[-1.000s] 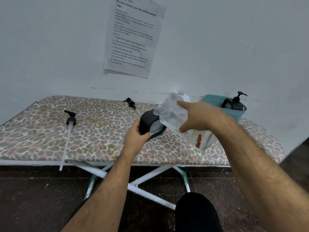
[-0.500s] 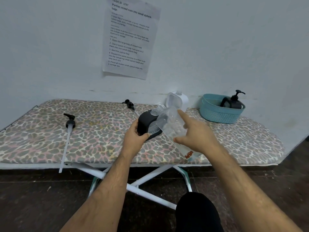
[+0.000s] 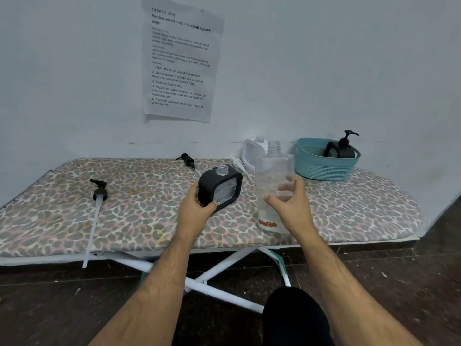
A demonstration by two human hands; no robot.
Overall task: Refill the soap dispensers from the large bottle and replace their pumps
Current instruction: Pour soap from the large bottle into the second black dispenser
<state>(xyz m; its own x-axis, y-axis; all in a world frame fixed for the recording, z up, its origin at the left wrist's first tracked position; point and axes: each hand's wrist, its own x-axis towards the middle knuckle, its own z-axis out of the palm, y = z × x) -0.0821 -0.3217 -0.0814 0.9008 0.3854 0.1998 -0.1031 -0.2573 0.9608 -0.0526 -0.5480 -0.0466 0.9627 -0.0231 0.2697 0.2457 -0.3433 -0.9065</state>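
A: Nearest, what are the hands doing?

B: The left hand (image 3: 197, 208) grips the black dispenser (image 3: 220, 187) by its lower corner, fingers curled round it, tipping it a little on the ironing board (image 3: 149, 221). Its neck is open, with no pump in it. The right hand (image 3: 290, 208) is beside the large bottle (image 3: 272, 186), fingers spread and loose, apparently holding nothing, though blur makes contact hard to judge. That bottle stands upright, uncapped, and looks nearly empty.

A: So the pour is finished?

B: For this dispenser, I'd judge so. Its pump is what's left.

A: Where are the pumps?

B: One long-tubed pump (image 3: 97, 203) lies well left, another black pump (image 3: 188, 161) farther back. A white dispenser (image 3: 250, 152) behind the bottle is also open, a white pump (image 3: 238, 164) beside it.

A: Anything complete?

B: One pumped dispenser (image 3: 341, 148) sits in the teal basket (image 3: 321, 168) at the far right.
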